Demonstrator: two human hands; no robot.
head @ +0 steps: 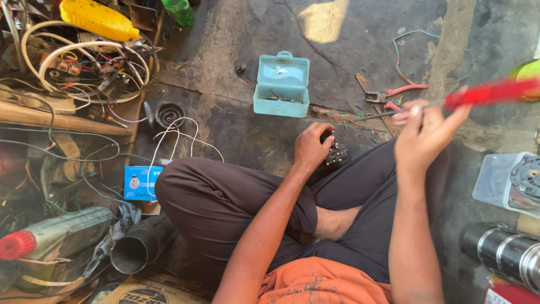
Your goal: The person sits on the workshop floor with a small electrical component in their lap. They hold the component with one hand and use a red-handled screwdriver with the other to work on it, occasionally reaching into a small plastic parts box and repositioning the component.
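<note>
the teal box (pixel 281 84) sits open on the concrete floor (pixel 236 50) beyond the knees, lid tipped back, a few thin metal bits lying in its tray. at the far right a clear tub (pixel 494 179) holds a round dark motor part (pixel 526 181). at the left a wooden crate (pixel 143 73) is stuffed with wire loops (pixel 84 62), with a yellow jug (pixel 98 19) lying across its far edge.

open floor runs between the crate and the box and on toward the far side — the left edge is crowded with wires, a blue carton (pixel 138 183), a dark pipe (pixel 140 247) and a bottle with a red cap (pixel 56 236). red pliers (pixel 394 95) lie among wire scraps just beyond the right hand.

the left hand (pixel 312 147) is closed over a small black part (pixel 334 152) resting on the trouser leg by the knee. the right hand (pixel 424 129) is raised, fingers pinched around a screwdriver (pixel 478 94) — its red handle points right and slightly far, the thin shaft running left past the fingers, so the long axis lies nearly across the scene.
</note>
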